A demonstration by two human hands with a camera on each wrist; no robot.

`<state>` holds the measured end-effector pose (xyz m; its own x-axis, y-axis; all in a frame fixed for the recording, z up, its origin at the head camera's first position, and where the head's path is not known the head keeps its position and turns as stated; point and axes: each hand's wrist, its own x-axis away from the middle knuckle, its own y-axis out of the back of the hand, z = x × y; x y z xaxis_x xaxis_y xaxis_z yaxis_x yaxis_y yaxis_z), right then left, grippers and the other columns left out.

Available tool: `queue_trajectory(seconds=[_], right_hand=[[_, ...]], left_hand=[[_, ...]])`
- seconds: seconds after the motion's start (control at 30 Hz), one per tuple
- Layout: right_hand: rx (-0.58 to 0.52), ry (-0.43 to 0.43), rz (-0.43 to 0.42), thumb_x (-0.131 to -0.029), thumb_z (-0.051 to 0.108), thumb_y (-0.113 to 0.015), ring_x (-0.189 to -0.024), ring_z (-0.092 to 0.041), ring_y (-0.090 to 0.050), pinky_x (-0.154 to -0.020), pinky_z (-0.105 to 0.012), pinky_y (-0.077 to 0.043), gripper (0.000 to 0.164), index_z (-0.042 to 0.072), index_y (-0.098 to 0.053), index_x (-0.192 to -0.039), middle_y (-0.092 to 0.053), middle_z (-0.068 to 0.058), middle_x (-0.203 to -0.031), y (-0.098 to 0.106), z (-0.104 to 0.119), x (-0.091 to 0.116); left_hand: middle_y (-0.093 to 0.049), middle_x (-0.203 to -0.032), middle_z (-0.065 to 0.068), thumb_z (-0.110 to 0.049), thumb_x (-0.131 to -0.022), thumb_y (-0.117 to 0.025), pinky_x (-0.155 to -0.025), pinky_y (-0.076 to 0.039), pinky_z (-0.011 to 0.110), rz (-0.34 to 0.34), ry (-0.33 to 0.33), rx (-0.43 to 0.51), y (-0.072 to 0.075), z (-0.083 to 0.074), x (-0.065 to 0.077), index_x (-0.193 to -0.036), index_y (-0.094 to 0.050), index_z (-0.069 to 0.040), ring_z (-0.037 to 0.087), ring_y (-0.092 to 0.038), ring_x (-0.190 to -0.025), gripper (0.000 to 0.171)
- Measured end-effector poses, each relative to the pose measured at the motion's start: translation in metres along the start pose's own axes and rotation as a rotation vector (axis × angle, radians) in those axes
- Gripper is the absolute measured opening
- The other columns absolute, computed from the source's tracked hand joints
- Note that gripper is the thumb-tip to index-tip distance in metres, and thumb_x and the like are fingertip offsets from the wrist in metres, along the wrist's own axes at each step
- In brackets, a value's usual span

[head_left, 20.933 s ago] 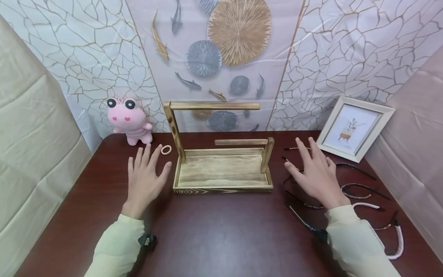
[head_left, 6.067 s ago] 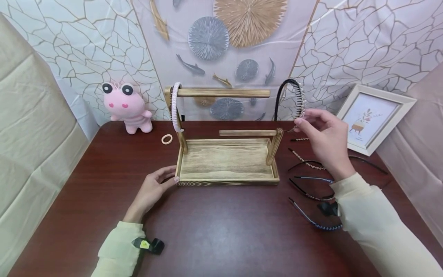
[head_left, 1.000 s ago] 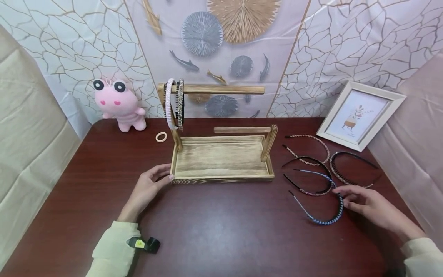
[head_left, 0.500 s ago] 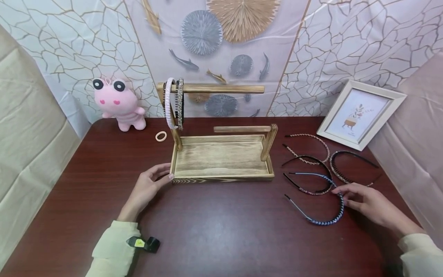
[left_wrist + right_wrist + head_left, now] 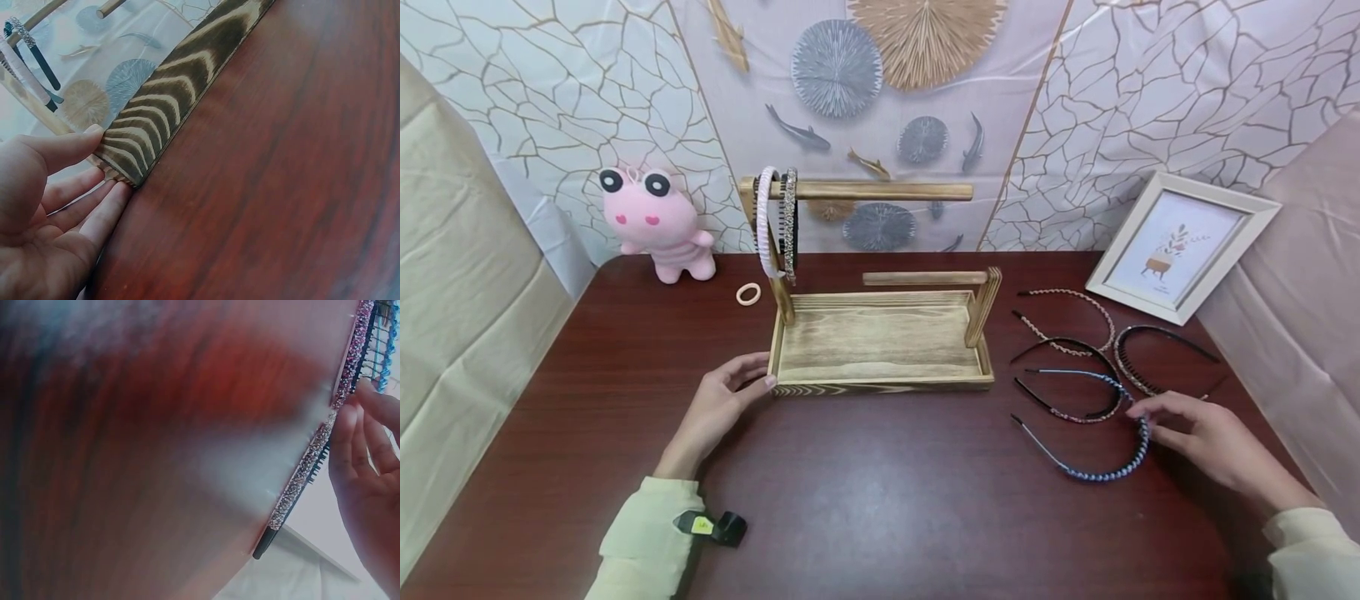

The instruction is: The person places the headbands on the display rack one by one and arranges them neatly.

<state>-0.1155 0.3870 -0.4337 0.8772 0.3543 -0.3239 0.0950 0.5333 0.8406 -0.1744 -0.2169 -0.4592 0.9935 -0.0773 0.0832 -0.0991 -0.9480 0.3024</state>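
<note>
My left hand [image 5: 718,404] holds the front left corner of a wooden stand [image 5: 880,386], its thumb on the front face and its fingers along the side. A white headband [image 5: 765,221] and a silvery glittery headband [image 5: 790,237] hang at the left end of the stand's upper bar [image 5: 887,192]. On the right, my right hand [image 5: 1206,442] pinches a blue beaded headband [image 5: 1105,477] between thumb and fingers. Close beside it lies a black headband with a glittery edge [image 5: 1078,418]. A sparkly toothed headband [image 5: 306,469] also shows in the right wrist view.
A braided headband [image 5: 1105,312] and a dark toothed headband [image 5: 1123,358] lie behind the right hand. At the back right leans a picture frame [image 5: 1183,246]. A pink plush toy [image 5: 658,225] and a small wooden ring [image 5: 748,293] are at the back left.
Over the longer span, the white and glittery headbands came onto the upper bar. Lately the right hand took hold of the blue headband, whose ends have shifted slightly left. The left hand stays still.
</note>
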Motion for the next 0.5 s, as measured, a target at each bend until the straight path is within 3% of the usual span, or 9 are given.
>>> queue_trajectory(seconds=[0.5], right_hand=[[-0.043,0.014,-0.038,-0.071,-0.012,-0.078,-0.096,0.019,-0.050,-0.083,-0.002,-0.033,0.036,0.014,-0.072,-0.095,-0.067,0.016,-0.089,0.0044,0.0093,-0.0031]], left_hand=[[-0.062,-0.134,0.012,-0.027,-0.092,-0.073,-0.088,-0.044,0.013,0.003,-0.009,-0.003,0.0005,0.0001,0.0001,-0.136,-0.058,-0.006,0.023,-0.057,-0.125,0.051]])
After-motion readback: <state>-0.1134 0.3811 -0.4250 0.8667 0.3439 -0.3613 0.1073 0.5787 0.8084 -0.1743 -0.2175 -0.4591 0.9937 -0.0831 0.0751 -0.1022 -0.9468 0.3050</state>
